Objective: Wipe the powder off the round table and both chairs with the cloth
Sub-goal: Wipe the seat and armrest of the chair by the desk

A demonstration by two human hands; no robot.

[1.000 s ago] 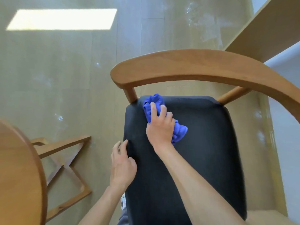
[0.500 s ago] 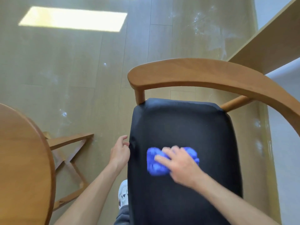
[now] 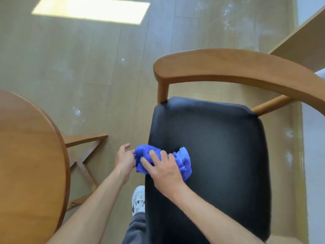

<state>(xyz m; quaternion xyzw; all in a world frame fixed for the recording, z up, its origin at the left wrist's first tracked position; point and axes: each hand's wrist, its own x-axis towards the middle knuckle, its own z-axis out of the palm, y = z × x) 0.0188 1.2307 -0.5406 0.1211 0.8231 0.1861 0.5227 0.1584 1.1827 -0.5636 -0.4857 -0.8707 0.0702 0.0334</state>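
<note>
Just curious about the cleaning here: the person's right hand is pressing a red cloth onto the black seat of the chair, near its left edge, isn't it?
Not quite: the cloth is blue, not red, as the head view shows. The rest holds: the right hand presses it onto the black seat of the chair near its left edge.

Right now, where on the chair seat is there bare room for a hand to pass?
The black seat is bare from the wooden backrest down to the blue cloth, and along its right edge. The left edge is crowded: the right hand presses the cloth there, the left hand beside it.
</note>
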